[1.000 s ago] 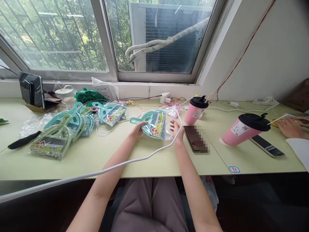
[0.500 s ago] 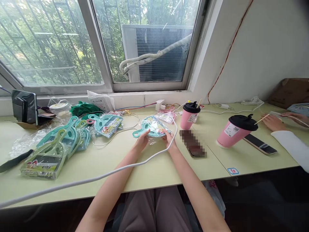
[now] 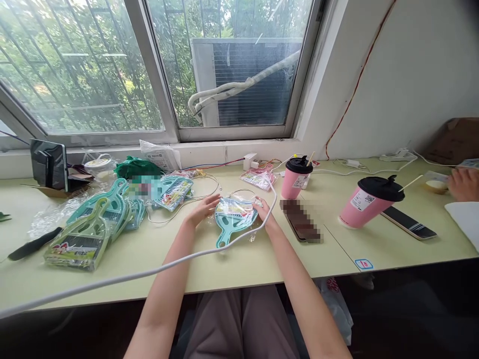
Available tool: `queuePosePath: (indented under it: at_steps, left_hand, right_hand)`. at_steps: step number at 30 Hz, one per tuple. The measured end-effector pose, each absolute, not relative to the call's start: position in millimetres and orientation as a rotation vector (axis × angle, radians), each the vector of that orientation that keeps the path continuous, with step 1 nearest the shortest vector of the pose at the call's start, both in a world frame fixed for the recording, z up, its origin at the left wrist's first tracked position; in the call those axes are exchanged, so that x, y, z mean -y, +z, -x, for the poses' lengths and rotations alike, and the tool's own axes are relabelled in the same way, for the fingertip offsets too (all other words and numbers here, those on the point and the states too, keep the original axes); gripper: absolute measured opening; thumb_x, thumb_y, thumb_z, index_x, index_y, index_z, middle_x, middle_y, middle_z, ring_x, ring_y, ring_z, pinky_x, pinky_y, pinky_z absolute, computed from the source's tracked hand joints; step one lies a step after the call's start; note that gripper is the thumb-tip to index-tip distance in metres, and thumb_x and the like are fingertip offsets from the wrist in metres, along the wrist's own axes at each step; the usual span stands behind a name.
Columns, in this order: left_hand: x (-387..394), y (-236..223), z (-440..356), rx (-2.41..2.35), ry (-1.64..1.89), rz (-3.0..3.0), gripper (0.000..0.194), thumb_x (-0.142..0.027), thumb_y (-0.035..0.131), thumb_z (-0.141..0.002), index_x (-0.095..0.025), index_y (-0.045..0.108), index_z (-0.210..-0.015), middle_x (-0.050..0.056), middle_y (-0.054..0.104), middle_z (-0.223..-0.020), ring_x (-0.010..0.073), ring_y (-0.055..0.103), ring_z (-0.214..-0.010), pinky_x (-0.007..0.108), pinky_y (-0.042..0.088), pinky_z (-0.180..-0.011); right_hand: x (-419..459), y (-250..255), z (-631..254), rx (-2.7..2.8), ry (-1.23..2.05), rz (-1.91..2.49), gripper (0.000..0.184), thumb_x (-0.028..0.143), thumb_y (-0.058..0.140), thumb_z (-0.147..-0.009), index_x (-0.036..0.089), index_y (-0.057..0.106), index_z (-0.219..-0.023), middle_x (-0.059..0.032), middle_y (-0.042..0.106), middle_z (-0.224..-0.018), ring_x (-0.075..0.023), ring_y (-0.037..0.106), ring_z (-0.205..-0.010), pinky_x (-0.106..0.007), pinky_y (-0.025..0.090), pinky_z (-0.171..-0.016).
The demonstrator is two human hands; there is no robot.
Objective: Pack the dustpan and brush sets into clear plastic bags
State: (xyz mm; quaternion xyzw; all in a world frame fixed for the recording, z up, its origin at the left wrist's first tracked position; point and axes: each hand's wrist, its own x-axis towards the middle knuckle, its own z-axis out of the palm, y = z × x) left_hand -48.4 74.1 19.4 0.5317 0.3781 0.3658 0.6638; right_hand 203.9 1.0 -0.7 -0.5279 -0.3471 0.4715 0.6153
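A turquoise mini dustpan-and-brush set (image 3: 235, 217) in clear wrap sits in front of me, its handle pointing down toward me. My right hand (image 3: 263, 209) pinches the upper right edge of the wrapped set. On the other side my left hand (image 3: 204, 209) is open, fingers stretched toward the set's upper left edge; whether the fingertips touch it I cannot tell. A thin wire loop shows just behind the set. Left of my hands lie similar packed sets, a green one (image 3: 80, 244) in front and turquoise ones (image 3: 174, 192) behind.
A white cable (image 3: 149, 271) crosses above my forearms. To the right stand two pink cups (image 3: 292, 184) with black lids, beside a phone (image 3: 299, 219) and another dark phone (image 3: 409, 223). A black-handled tool (image 3: 35, 244) lies at left. Another person's hand (image 3: 464, 184) is at far right.
The turquoise set has turned so its handle, earlier pointing left, points toward me. My left hand has come off the handle and moved left, opening. The other person's hand has shifted right.
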Motion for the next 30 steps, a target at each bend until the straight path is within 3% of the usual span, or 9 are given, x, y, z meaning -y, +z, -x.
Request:
queuePosePath:
  at_steps: [4, 10, 13, 16, 22, 25, 27, 30]
  left_hand:
    - [-68, 23, 37, -0.938, 0.887, -1.115, 0.067, -0.03, 0.081, -0.069, -0.021, 0.055, -0.13, 0.011, 0.068, -0.109, 0.0159, 0.068, -0.081, 0.024, 0.052, -0.07]
    - [-67, 22, 40, -0.871, 0.866, -1.306, 0.046, -0.033, 0.081, -0.067, -0.023, 0.066, -0.11, 0.008, 0.067, -0.11, 0.0172, 0.066, -0.085, 0.021, 0.05, -0.061]
    - [-68, 20, 41, -0.841, 0.897, -1.304, 0.031, -0.036, 0.079, -0.068, -0.019, 0.065, -0.089, 0.009, 0.066, -0.113, 0.0171, 0.066, -0.084, 0.021, 0.05, -0.061]
    - [-68, 20, 43, -0.805, 0.851, -1.313, 0.028, -0.037, 0.078, -0.067, -0.016, 0.062, -0.076, 0.012, 0.065, -0.117, 0.02, 0.066, -0.089, 0.024, 0.051, -0.065]
    - [-68, 24, 47, -0.775, 0.899, -1.26, 0.022, -0.03, 0.079, -0.065, -0.017, 0.063, -0.072, 0.011, 0.068, -0.106, 0.0188, 0.066, -0.086, 0.023, 0.049, -0.065]
    - [-67, 28, 49, -0.733, 0.904, -1.247, 0.018, -0.027, 0.078, -0.066, -0.018, 0.064, -0.073, 0.008, 0.068, -0.101, 0.0186, 0.065, -0.087, 0.022, 0.049, -0.067]
    - [-67, 29, 49, -0.703, 0.877, -1.239, 0.019, -0.034, 0.074, -0.07, -0.018, 0.064, -0.073, 0.008, 0.068, -0.1, 0.0186, 0.064, -0.088, 0.023, 0.05, -0.07]
    - [-68, 28, 47, -0.7, 0.833, -1.232, 0.04, -0.053, 0.062, -0.078, -0.017, 0.058, -0.061, 0.01, 0.067, -0.089, 0.0191, 0.063, -0.084, 0.025, 0.05, -0.069]
  right_hand:
    - [-4, -8, -209, 0.868, 1.124, 1.155, 0.038, 0.034, 0.071, -0.067, 0.027, 0.065, -0.103, 0.002, 0.067, -0.077, -0.0181, 0.066, -0.072, -0.03, 0.055, -0.066]
    - [-2, -5, -210, 0.869, 1.238, 1.108, 0.034, 0.037, 0.074, -0.062, 0.025, 0.066, -0.092, 0.001, 0.069, -0.077, -0.0188, 0.066, -0.07, -0.03, 0.054, -0.063]
    - [-1, -5, -212, 0.795, 1.262, 1.122, 0.029, 0.031, 0.075, -0.057, 0.023, 0.068, -0.084, -0.0008, 0.073, -0.087, -0.0169, 0.065, -0.068, -0.027, 0.052, -0.058]
    - [-2, -8, -215, 0.764, 1.242, 1.152, 0.021, 0.027, 0.075, -0.051, 0.02, 0.069, -0.07, -0.0045, 0.075, -0.095, -0.0168, 0.065, -0.07, -0.025, 0.049, -0.054]
    - [-5, -14, -218, 0.822, 1.204, 1.039, 0.033, 0.034, 0.086, -0.047, 0.019, 0.069, -0.072, -0.0076, 0.073, -0.106, -0.0223, 0.067, -0.094, -0.03, 0.053, -0.07]
    - [-6, -13, -219, 0.793, 1.239, 1.009, 0.042, 0.042, 0.089, -0.044, 0.019, 0.068, -0.073, -0.0083, 0.073, -0.104, -0.0222, 0.067, -0.09, -0.033, 0.055, -0.074]
    - [-6, -12, -220, 0.763, 1.254, 1.018, 0.045, 0.05, 0.087, -0.047, 0.019, 0.067, -0.071, -0.009, 0.073, -0.101, -0.0212, 0.068, -0.083, -0.033, 0.055, -0.072]
    - [-6, -11, -218, 0.777, 1.238, 1.063, 0.043, 0.057, 0.079, -0.058, 0.019, 0.062, -0.067, -0.0095, 0.073, -0.1, -0.0206, 0.068, -0.078, -0.032, 0.055, -0.067]
